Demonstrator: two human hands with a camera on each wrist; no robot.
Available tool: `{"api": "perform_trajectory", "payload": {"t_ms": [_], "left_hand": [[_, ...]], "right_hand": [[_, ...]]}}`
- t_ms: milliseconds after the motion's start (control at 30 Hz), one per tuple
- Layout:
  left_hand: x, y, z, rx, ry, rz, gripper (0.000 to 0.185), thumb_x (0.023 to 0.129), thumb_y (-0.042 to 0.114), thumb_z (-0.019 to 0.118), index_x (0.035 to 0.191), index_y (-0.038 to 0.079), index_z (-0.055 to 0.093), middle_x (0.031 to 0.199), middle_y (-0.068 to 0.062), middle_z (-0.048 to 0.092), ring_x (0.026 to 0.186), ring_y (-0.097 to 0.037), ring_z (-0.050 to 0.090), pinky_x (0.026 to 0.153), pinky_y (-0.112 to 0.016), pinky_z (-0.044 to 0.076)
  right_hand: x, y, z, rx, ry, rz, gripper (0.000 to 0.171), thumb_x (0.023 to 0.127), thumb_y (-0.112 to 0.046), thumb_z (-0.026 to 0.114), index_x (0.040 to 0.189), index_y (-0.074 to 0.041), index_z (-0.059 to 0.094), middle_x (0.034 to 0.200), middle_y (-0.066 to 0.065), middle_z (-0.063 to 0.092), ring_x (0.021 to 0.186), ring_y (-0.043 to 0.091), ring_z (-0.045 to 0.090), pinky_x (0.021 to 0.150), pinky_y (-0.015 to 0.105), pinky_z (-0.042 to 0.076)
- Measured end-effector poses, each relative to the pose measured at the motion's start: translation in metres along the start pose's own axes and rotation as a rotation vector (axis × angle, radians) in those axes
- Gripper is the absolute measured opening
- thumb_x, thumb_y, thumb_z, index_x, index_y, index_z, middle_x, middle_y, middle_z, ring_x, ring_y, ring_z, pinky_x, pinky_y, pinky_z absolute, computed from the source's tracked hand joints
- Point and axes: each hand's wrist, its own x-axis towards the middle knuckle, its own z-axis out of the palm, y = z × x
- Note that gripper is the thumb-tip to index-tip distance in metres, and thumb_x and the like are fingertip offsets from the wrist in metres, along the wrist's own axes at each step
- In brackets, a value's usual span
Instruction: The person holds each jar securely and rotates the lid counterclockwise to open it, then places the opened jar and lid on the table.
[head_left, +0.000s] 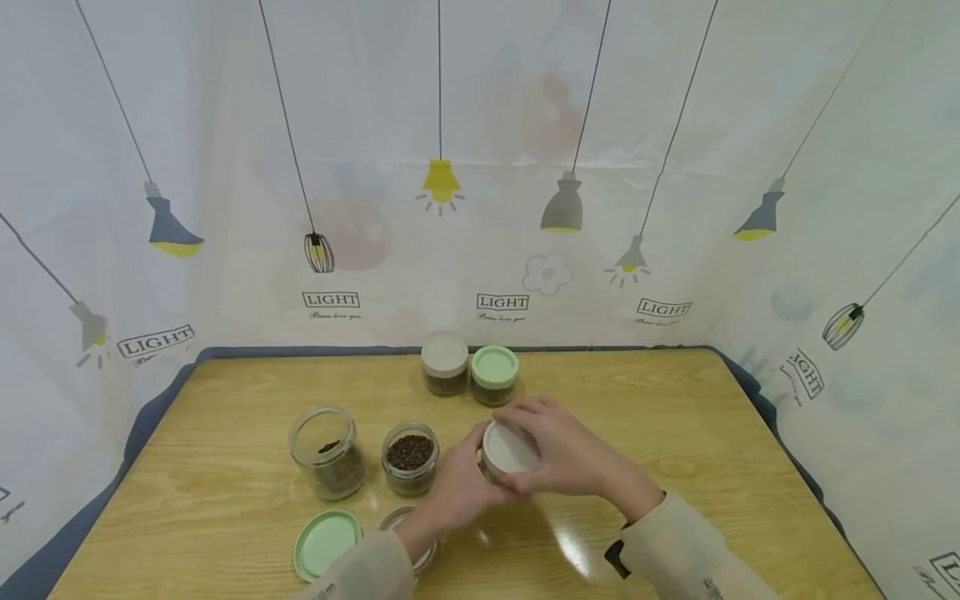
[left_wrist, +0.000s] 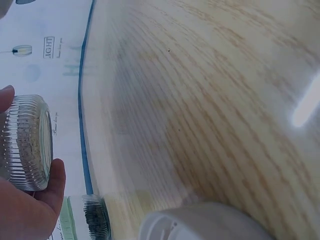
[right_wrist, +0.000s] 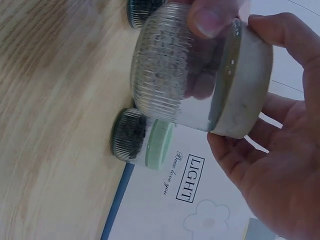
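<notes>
A clear ribbed glass jar (right_wrist: 157, 75) with pale, grainy contents is held up above the table, tilted toward the camera in the head view. My left hand (head_left: 468, 479) grips its glass body; in the left wrist view, fingers wrap round the ribbed wall. The fingers and thumb of my right hand (head_left: 577, 450) curl round the rim of its whitish lid (head_left: 512, 450). The lid sits on the jar's mouth in the right wrist view. Left of my left hand stands a small open jar (head_left: 410, 483) of dark brown beans.
A larger open jar (head_left: 347, 479) with dark contents stands farther left. A green lid (head_left: 326, 546) lies in front of it, beside a round, clear-rimmed item (head_left: 393, 518) partly hidden by my left forearm. Behind stand a white-lidded jar (head_left: 445, 358) and a green-lidded jar (head_left: 495, 367).
</notes>
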Motion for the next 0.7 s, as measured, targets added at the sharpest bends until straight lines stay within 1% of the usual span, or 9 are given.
{"api": "perform_trajectory", "payload": {"t_ms": [100, 167, 233, 333, 400, 533, 633, 700], "left_hand": [[0.000, -0.001, 0.000, -0.008, 0.001, 0.006, 0.097, 0.061, 0.041, 0.089, 0.144, 0.019, 0.042, 0.132, -0.006, 0.060, 0.119, -0.022, 0.058, 0.103, -0.045, 0.046], [0.000, -0.001, 0.000, -0.023, 0.003, 0.011, 0.097, 0.062, 0.041, 0.089, 0.144, 0.019, 0.042, 0.132, -0.005, 0.061, 0.118, -0.022, 0.058, 0.101, -0.043, 0.047], [-0.001, -0.001, 0.000, -0.042, 0.007, 0.012, 0.096, 0.063, 0.039, 0.089, 0.144, 0.020, 0.042, 0.131, -0.004, 0.061, 0.117, -0.021, 0.059, 0.100, -0.042, 0.047], [0.000, -0.001, 0.001, -0.060, 0.015, 0.001, 0.092, 0.064, 0.037, 0.090, 0.142, 0.021, 0.044, 0.131, -0.004, 0.061, 0.118, -0.022, 0.059, 0.100, -0.042, 0.048], [0.000, 0.000, 0.002, -0.067, 0.018, -0.017, 0.093, 0.063, 0.037, 0.090, 0.142, 0.021, 0.044, 0.131, -0.004, 0.061, 0.118, -0.022, 0.059, 0.101, -0.043, 0.048], [0.000, 0.000, 0.004, -0.050, 0.016, -0.046, 0.095, 0.064, 0.041, 0.089, 0.144, 0.021, 0.042, 0.134, -0.008, 0.060, 0.118, -0.026, 0.059, 0.098, -0.044, 0.050], [0.000, 0.000, 0.004, -0.045, 0.006, -0.027, 0.093, 0.068, 0.039, 0.087, 0.145, 0.019, 0.041, 0.135, -0.010, 0.059, 0.117, -0.027, 0.060, 0.097, -0.045, 0.051], [0.000, 0.000, 0.004, -0.048, 0.000, -0.006, 0.090, 0.069, 0.037, 0.086, 0.145, 0.018, 0.041, 0.135, -0.010, 0.059, 0.118, -0.026, 0.059, 0.097, -0.045, 0.051]], "right_hand": [[-0.002, -0.001, -0.003, 0.009, -0.027, 0.008, 0.081, 0.074, -0.045, 0.079, 0.143, -0.014, 0.048, 0.144, 0.008, 0.050, 0.129, 0.028, 0.045, 0.096, 0.045, 0.048], [-0.003, -0.003, -0.005, -0.007, -0.023, 0.037, 0.086, 0.076, -0.053, 0.076, 0.147, -0.015, 0.043, 0.148, 0.010, 0.045, 0.133, 0.031, 0.043, 0.100, 0.049, 0.046], [-0.005, -0.006, -0.006, -0.052, 0.002, 0.074, 0.089, 0.078, -0.060, 0.071, 0.149, -0.016, 0.040, 0.149, 0.011, 0.044, 0.134, 0.032, 0.044, 0.103, 0.051, 0.043], [-0.006, -0.011, -0.004, -0.151, 0.053, 0.139, 0.086, 0.082, -0.065, 0.064, 0.147, -0.015, 0.041, 0.143, 0.013, 0.049, 0.128, 0.033, 0.049, 0.103, 0.051, 0.044], [-0.006, -0.015, -0.002, -0.210, 0.073, 0.191, 0.086, 0.083, -0.068, 0.060, 0.146, -0.013, 0.042, 0.135, 0.014, 0.053, 0.124, 0.033, 0.052, 0.102, 0.050, 0.044], [-0.004, -0.021, 0.007, -0.299, 0.068, 0.292, 0.096, 0.079, -0.077, 0.055, 0.148, -0.011, 0.039, 0.124, 0.015, 0.056, 0.113, 0.033, 0.055, 0.095, 0.049, 0.048], [-0.003, -0.023, 0.013, -0.322, 0.062, 0.337, 0.105, 0.074, -0.083, 0.054, 0.150, -0.012, 0.036, 0.119, 0.013, 0.055, 0.103, 0.031, 0.057, 0.086, 0.047, 0.050], [-0.002, -0.024, 0.015, -0.316, 0.063, 0.352, 0.107, 0.072, -0.084, 0.054, 0.149, -0.013, 0.037, 0.115, 0.012, 0.055, 0.097, 0.028, 0.056, 0.079, 0.045, 0.051]]}}
